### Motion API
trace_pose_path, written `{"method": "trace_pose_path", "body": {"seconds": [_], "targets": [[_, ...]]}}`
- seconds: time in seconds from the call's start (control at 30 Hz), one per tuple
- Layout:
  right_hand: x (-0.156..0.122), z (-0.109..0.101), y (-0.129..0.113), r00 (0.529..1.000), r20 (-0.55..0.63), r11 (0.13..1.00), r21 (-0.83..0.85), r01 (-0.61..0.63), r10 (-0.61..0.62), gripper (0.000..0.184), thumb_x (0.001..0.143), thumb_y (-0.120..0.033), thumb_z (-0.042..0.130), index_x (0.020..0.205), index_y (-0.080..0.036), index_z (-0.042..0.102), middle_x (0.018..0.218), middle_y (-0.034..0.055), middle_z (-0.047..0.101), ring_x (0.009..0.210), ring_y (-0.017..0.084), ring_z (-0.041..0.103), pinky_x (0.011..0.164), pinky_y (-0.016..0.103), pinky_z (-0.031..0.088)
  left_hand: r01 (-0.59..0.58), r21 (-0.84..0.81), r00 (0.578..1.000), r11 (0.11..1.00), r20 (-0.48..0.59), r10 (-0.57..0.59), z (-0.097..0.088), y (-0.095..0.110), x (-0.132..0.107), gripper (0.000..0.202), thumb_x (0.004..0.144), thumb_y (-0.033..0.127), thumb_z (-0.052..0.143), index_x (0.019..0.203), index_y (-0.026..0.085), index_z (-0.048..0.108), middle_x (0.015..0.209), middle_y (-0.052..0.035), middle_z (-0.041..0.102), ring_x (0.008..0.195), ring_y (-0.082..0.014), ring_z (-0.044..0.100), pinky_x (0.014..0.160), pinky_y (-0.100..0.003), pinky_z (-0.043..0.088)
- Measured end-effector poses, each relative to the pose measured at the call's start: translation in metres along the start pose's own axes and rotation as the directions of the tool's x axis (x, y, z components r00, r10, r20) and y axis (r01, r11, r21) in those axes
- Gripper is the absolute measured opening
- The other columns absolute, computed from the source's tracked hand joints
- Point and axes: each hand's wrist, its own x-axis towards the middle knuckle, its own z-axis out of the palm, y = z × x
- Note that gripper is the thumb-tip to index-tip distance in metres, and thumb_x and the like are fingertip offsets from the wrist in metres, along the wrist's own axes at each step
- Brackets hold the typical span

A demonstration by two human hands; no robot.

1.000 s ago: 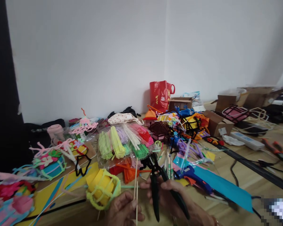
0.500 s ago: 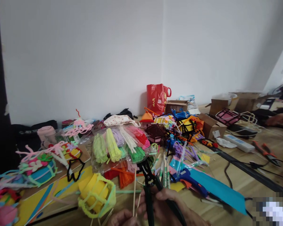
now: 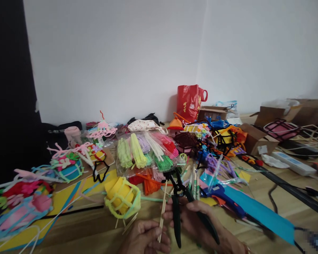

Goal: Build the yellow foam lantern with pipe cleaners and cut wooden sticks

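Two thin wooden sticks (image 3: 163, 208) stand nearly upright, close together, pinched near their lower ends by the closed fingers of my left hand (image 3: 148, 234). My right hand (image 3: 201, 220) is wrapped round dark-handled pliers (image 3: 176, 222), whose handles are spread and whose black head points away from me. The tips of my right fingers come close to the sticks; whether they touch cannot be made out. Left of the sticks sits a yellow lantern (image 3: 122, 197) with a pale yellow-green fuzzy frame and some sticks poking out below.
Bagged bundles of coloured pipe cleaners (image 3: 139, 151) lie ahead. To the right are a blue glue gun (image 3: 226, 200), a blue sheet (image 3: 265, 213), a power strip (image 3: 294, 163) and cardboard boxes (image 3: 259, 139). Colourful fuzzy crafts (image 3: 29, 208) cover the left. A red bag (image 3: 188, 102) stands by the wall.
The view has turned left and down, so the table's things sit further right and higher. The two sticks, spread apart before, now lie closer together. Both hands keep their holds.
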Motion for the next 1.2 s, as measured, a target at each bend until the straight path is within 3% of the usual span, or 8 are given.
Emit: {"method": "trace_pose_path", "body": {"seconds": [0.23,0.5,0.77,0.9,1.07,1.13,1.2], "targets": [[-0.001,0.002,-0.005,0.998,0.043,0.998,-0.045,-0.049,0.051,0.04,0.068,-0.036,0.059,0.102,-0.016,0.066,0.103,0.0138,0.068,0.099,0.03,0.062,0.086,0.043,0.043,-0.039,0.17,0.997,0.985,0.067,0.028,-0.006,0.001,0.007,0.056,0.046,0.061,0.079,0.073,0.014,0.068,0.071,-0.0064,0.074,0.064,-0.019,0.07,0.048,-0.02,0.042],[-0.004,0.009,-0.01,0.996,0.036,0.993,-0.094,-0.074,0.077,0.04,0.066,-0.04,0.06,0.098,-0.017,0.066,0.1,0.0154,0.068,0.1,0.031,0.062,0.087,0.043,0.042,-0.062,0.226,0.996,0.972,0.072,0.047,-0.012,-0.004,0.014,0.06,0.045,0.065,0.078,0.076,0.015,0.07,0.079,-0.0074,0.075,0.073,-0.021,0.071,0.052,-0.021,0.047],[-0.003,0.005,-0.008,0.993,0.091,0.997,-0.029,-0.078,0.08,0.039,0.068,-0.037,0.057,0.099,-0.015,0.065,0.105,0.0156,0.066,0.105,0.031,0.06,0.091,0.042,0.04,-0.155,0.347,0.988,0.925,0.045,0.149,-0.014,-0.004,0.013,0.054,0.056,0.064,0.071,0.075,0.014,0.067,0.079,-0.0083,0.074,0.072,-0.0219,0.071,0.05,-0.022,0.046],[-0.003,0.004,-0.01,0.99,0.099,0.995,0.0,-0.104,0.103,0.045,0.068,-0.038,0.057,0.104,-0.012,0.063,0.11,0.0165,0.065,0.11,0.03,0.057,0.094,0.04,0.039,-0.213,0.455,0.976,0.865,0.058,0.21,-0.014,-0.001,0.009,0.047,0.069,0.06,0.06,0.076,0.014,0.066,0.078,-0.0079,0.072,0.069,-0.0201,0.069,0.05,-0.022,0.046],[-0.005,0.006,-0.015,0.988,0.122,0.994,0.04,-0.103,0.098,0.046,0.071,-0.033,0.055,0.11,-0.01,0.063,0.116,0.0165,0.063,0.117,0.03,0.053,0.098,0.04,0.036,-0.245,0.655,0.937,0.714,-0.029,0.348,-0.021,0.016,0.0,0.036,0.082,0.044,0.045,0.073,0.014,0.063,0.071,-0.0065,0.067,0.06,-0.0178,0.065,0.05,-0.023,0.042],[-0.005,0.004,-0.014,0.987,0.137,0.993,0.074,-0.09,0.08,0.044,0.072,-0.032,0.054,0.109,-0.01,0.063,0.116,0.0169,0.063,0.117,0.031,0.052,0.099,0.042,0.036,-0.207,0.796,0.906,0.569,-0.063,0.418,-0.025,0.028,-0.007,0.029,0.082,0.033,0.043,0.07,0.015,0.062,0.064,-0.0041,0.065,0.057,-0.0165,0.062,0.054,-0.025,0.042],[-0.004,0.001,-0.013,0.985,0.154,0.991,0.093,-0.095,0.08,0.046,0.072,-0.032,0.055,0.11,-0.007,0.063,0.118,0.0186,0.062,0.117,0.031,0.053,0.099,0.041,0.035,-0.116,0.931,0.886,0.345,-0.059,0.459,-0.029,0.037,-0.015,0.024,0.081,0.025,0.044,0.068,0.016,0.063,0.062,-0.0036,0.064,0.061,-0.0178,0.061,0.059,-0.027,0.04]]}}
